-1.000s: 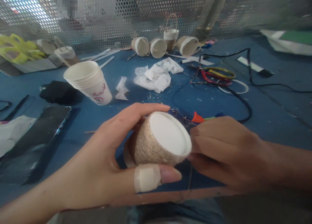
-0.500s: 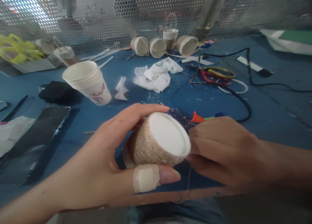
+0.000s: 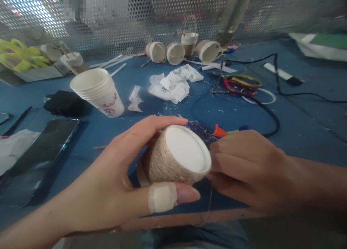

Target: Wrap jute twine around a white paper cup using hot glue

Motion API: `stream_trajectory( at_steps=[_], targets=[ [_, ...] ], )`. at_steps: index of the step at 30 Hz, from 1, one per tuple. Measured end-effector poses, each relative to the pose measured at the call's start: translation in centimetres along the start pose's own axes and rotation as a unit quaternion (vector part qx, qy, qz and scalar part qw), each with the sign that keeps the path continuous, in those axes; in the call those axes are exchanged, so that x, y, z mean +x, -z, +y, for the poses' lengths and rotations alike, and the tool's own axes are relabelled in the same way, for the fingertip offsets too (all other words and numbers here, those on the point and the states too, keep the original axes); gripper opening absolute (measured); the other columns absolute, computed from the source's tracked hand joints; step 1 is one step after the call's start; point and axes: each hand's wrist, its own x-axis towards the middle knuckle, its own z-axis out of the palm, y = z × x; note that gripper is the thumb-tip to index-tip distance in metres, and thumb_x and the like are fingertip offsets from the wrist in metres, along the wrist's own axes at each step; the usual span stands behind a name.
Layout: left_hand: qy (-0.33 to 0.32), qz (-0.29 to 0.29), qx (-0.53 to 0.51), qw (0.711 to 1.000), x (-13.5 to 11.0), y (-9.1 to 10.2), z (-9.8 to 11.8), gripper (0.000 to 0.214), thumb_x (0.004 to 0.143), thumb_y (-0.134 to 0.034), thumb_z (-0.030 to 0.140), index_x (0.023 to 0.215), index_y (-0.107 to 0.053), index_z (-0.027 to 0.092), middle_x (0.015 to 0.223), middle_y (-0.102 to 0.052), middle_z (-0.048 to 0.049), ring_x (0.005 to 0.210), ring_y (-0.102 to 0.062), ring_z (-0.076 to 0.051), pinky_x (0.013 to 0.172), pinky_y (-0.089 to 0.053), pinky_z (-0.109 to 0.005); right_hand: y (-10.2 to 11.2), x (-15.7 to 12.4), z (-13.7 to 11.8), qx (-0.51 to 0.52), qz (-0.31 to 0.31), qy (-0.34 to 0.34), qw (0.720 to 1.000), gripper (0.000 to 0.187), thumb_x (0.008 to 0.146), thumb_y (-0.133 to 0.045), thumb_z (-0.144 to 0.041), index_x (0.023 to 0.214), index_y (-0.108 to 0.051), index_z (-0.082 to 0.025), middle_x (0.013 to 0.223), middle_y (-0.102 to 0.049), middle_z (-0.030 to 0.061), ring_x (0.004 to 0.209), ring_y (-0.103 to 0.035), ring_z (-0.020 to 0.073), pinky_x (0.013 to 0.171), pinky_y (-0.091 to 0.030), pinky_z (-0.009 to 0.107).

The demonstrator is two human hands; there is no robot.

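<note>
A paper cup (image 3: pixel 188 150) wound with brown twine lies tilted in my left hand (image 3: pixel 123 166), its white base facing up and to the right. The thumb, with a strip of tape round it, presses the near side while the fingers curve over the far side. Closed in a pinch, my right hand (image 3: pixel 248 166) is against the cup's right edge. A thin strand of twine (image 3: pixel 210 197) hangs down from beneath its fingers toward the table edge. Its fingertips are hidden behind the knuckles.
Stacked paper cups (image 3: pixel 99 93), a phone (image 3: pixel 46 151) and a black box (image 3: pixel 66 102) are at left. Crumpled white paper (image 3: pixel 175 84) lies beyond the hands. Several twine-wrapped cups (image 3: pixel 175 54) line the back. Black cable (image 3: pixel 273 119) and coloured rings (image 3: pixel 241 84) lie at right.
The cup has turned very slightly in my left hand. Both hands stay in nearly the same place.
</note>
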Motion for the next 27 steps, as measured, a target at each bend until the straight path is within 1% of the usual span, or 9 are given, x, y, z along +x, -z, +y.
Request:
stream_trajectory(
  at_steps=[3, 5, 7, 9, 14, 18, 21, 25, 27],
  targets=[
    [0.005, -0.003, -0.004, 1.000, 0.1, 0.0, 0.1, 0.063, 0.096, -0.101, 0.031, 0.153, -0.075, 0.043, 0.148, -0.086, 0.0107, 0.127, -0.083, -0.021, 0.111, -0.067, -0.027, 0.1, 0.0, 0.0, -0.003, 0.001, -0.001, 1.000, 0.043, 0.125, -0.043, -0.014, 0.088, -0.059, -0.028, 0.069, -0.059, -0.0054, 0.057, -0.050, 0.0183, 0.059, -0.036, 0.039],
    [0.009, -0.001, -0.012, 1.000, 0.3, 0.0, 0.2, 0.061, 0.095, -0.102, 0.033, 0.150, -0.077, 0.042, 0.145, -0.087, 0.0106, 0.124, -0.084, -0.021, 0.109, -0.068, -0.027, 0.0, 0.0, 0.0, 0.004, -0.002, -0.001, 1.000, 0.039, 0.122, -0.046, -0.011, 0.089, -0.062, -0.027, 0.071, -0.060, -0.0048, 0.058, -0.052, 0.0185, 0.059, -0.036, 0.039],
    [0.017, 0.003, -0.012, 1.000, 0.3, 0.1, 0.2, 0.059, 0.095, -0.102, 0.035, 0.148, -0.078, 0.042, 0.142, -0.088, 0.0108, 0.122, -0.085, -0.021, 0.107, -0.069, -0.027, 0.0, -0.1, 0.0, 0.005, 0.000, -0.002, 1.000, 0.037, 0.119, -0.049, -0.009, 0.089, -0.062, -0.027, 0.071, -0.060, -0.0049, 0.058, -0.052, 0.0182, 0.059, -0.035, 0.039],
    [0.015, 0.003, -0.006, 1.000, 0.2, 0.2, 0.0, 0.060, 0.095, -0.102, 0.036, 0.150, -0.078, 0.044, 0.144, -0.088, 0.0104, 0.124, -0.085, -0.022, 0.109, -0.070, -0.028, 0.0, -0.1, 0.0, 0.002, -0.002, -0.004, 1.000, 0.038, 0.118, -0.050, -0.008, 0.088, -0.060, -0.027, 0.070, -0.058, -0.0054, 0.058, -0.051, 0.0178, 0.059, -0.034, 0.038],
    [-0.005, 0.001, 0.009, 1.000, -0.3, 0.1, -0.6, 0.073, 0.092, -0.104, 0.034, 0.157, -0.076, 0.051, 0.150, -0.086, 0.0079, 0.129, -0.085, -0.027, 0.114, -0.071, -0.030, -0.3, -0.2, -0.1, -0.001, 0.006, -0.001, 1.000, 0.041, 0.124, -0.046, -0.012, 0.088, -0.059, -0.028, 0.070, -0.058, -0.0055, 0.058, -0.051, 0.0179, 0.059, -0.035, 0.039],
    [0.000, 0.017, 0.014, 1.000, -0.3, 0.0, -0.9, 0.072, 0.090, -0.108, 0.044, 0.155, -0.078, 0.053, 0.146, -0.087, 0.0110, 0.127, -0.086, -0.028, 0.114, -0.071, -0.028, -0.5, -0.3, 0.0, -0.013, 0.010, -0.001, 1.000, 0.045, 0.127, -0.042, -0.015, 0.087, -0.061, -0.027, 0.069, -0.058, -0.0053, 0.057, -0.050, 0.0183, 0.058, -0.036, 0.040],
    [0.003, 0.005, 0.011, 1.000, -0.2, 0.1, -0.8, 0.074, 0.089, -0.109, 0.041, 0.156, -0.077, 0.053, 0.147, -0.086, 0.0100, 0.129, -0.086, -0.029, 0.117, -0.070, -0.031, -0.4, -0.2, 0.0, -0.021, 0.011, 0.005, 1.000, 0.048, 0.128, -0.040, -0.016, 0.086, -0.061, -0.027, 0.067, -0.058, -0.0053, 0.057, -0.049, 0.0183, 0.058, -0.036, 0.040],
    [0.006, 0.010, 0.016, 1.000, -0.2, 0.1, -0.7, 0.073, 0.093, -0.107, 0.041, 0.157, -0.075, 0.056, 0.149, -0.085, 0.0119, 0.133, -0.085, -0.026, 0.118, -0.068, -0.026, -0.1, 0.0, -0.1, -0.029, 0.016, 0.011, 0.999, 0.049, 0.131, -0.035, -0.018, 0.091, -0.062, -0.027, 0.069, -0.061, -0.0049, 0.059, -0.052, 0.0180, 0.059, -0.039, 0.038],
    [0.006, 0.009, 0.019, 1.000, -0.3, 0.2, -0.8, 0.075, 0.091, -0.108, 0.042, 0.157, -0.075, 0.058, 0.149, -0.085, 0.0125, 0.133, -0.085, -0.027, 0.118, -0.068, -0.027, 0.0, 0.0, -0.1, -0.027, 0.012, 0.013, 0.999, 0.047, 0.131, -0.034, -0.018, 0.094, -0.062, -0.026, 0.070, -0.062, -0.0055, 0.060, -0.052, 0.0175, 0.059, -0.039, 0.038]
  ],
)
